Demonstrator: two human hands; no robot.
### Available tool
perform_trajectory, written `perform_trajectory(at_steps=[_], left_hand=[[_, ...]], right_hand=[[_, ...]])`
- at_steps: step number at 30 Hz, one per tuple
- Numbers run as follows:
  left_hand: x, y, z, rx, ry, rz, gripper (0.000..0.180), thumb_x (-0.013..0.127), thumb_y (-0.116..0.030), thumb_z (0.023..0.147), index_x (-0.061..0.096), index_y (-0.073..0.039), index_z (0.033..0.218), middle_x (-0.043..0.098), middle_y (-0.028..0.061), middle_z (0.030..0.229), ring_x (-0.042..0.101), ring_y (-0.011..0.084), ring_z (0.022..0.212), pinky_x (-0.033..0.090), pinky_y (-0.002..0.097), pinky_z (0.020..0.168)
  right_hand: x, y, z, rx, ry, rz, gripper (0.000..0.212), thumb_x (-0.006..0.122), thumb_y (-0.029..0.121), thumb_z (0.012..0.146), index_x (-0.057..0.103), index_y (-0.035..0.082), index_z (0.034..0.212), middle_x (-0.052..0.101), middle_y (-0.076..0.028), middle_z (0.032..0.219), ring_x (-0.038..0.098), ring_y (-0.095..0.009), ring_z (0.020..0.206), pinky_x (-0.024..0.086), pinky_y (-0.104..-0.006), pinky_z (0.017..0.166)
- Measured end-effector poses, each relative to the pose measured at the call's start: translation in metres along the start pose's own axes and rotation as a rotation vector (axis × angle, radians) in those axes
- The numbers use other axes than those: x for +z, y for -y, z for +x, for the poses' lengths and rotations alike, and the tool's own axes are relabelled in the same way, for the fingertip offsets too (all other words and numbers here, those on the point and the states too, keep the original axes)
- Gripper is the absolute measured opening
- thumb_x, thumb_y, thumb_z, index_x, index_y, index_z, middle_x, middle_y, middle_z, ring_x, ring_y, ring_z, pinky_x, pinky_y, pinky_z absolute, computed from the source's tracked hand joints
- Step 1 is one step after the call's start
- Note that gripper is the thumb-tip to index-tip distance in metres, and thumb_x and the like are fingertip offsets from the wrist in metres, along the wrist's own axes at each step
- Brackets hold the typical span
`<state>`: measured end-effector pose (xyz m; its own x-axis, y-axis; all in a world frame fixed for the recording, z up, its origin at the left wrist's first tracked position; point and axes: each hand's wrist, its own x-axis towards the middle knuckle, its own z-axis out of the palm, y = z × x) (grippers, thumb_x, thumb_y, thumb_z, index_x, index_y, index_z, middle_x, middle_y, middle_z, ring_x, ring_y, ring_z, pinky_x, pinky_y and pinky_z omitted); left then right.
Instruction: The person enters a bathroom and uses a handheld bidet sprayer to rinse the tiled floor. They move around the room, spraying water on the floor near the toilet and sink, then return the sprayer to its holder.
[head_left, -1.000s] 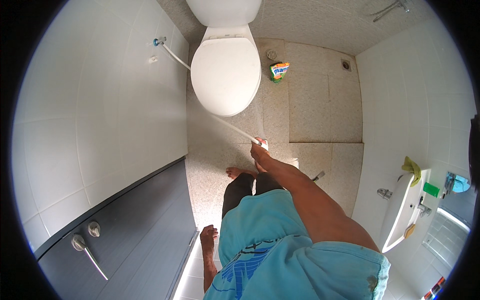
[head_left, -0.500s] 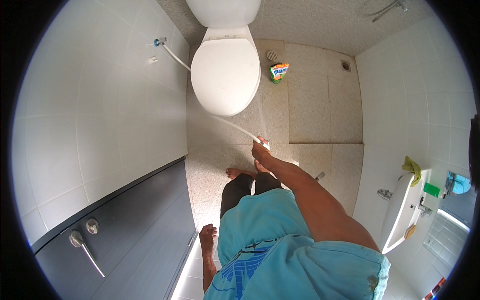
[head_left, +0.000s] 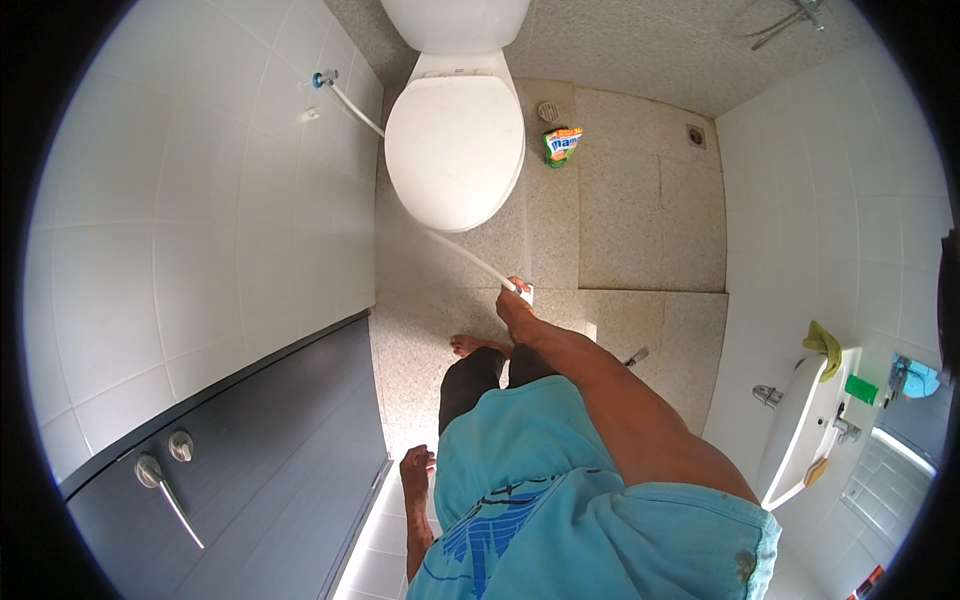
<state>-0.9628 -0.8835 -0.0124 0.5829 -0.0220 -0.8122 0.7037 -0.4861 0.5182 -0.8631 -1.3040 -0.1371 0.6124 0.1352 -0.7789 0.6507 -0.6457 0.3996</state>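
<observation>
My right hand (head_left: 515,302) is closed round the white head of a bidet sprayer (head_left: 527,294), low in front of my legs. The fingers cover part of it. From there a white hose (head_left: 465,254) runs up behind the toilet (head_left: 455,150), whose lid is down, to a wall valve (head_left: 326,79) at the left. A faint pale streak lies on the floor ahead of the sprayer; whether it is water I cannot tell. By my left hip hangs my left hand (head_left: 416,468), its fingers curled in with nothing visible in them.
Right of the toilet a green and orange pouch (head_left: 562,147) stands near a round floor drain (head_left: 549,111). A square drain (head_left: 696,136) lies farther right. The washbasin (head_left: 808,435) with a green cloth (head_left: 823,350) is at right, a grey door (head_left: 250,450) at left.
My right hand has shifted slightly left and down with the sprayer, and the sprayer has turned a little. The left hand stays by my hip.
</observation>
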Motion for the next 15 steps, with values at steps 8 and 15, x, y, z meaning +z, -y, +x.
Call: perform_trajectory(at_steps=[8, 15], left_hand=[[0.003, -0.001, -0.001, -0.003, 0.004, -0.029, 0.030, 0.059, -0.022, 0.092, 0.062, -0.003, 0.114, 0.067, 0.0108, 0.097, 0.066, 0.0216, 0.086, 0.053, 0.0356, 0.075], [0.005, 0.002, -0.004, 0.005, 0.001, -0.032, 0.031, 0.061, -0.026, 0.091, 0.063, -0.004, 0.114, 0.068, 0.0109, 0.097, 0.066, 0.0218, 0.086, 0.053, 0.0358, 0.075]], right_hand=[[0.013, -0.003, 0.009, -0.026, -0.034, -0.030, 0.012, 0.065, 0.007, 0.077, 0.068, 0.005, 0.088, 0.058, -0.011, 0.070, 0.053, -0.026, 0.052, 0.040, -0.0441, 0.045], [0.009, 0.009, -0.004, 0.073, -0.066, 0.148, 0.015, 0.059, 0.017, 0.076, 0.070, 0.007, 0.080, 0.056, -0.009, 0.066, 0.055, -0.028, 0.065, 0.037, -0.0482, 0.056]])
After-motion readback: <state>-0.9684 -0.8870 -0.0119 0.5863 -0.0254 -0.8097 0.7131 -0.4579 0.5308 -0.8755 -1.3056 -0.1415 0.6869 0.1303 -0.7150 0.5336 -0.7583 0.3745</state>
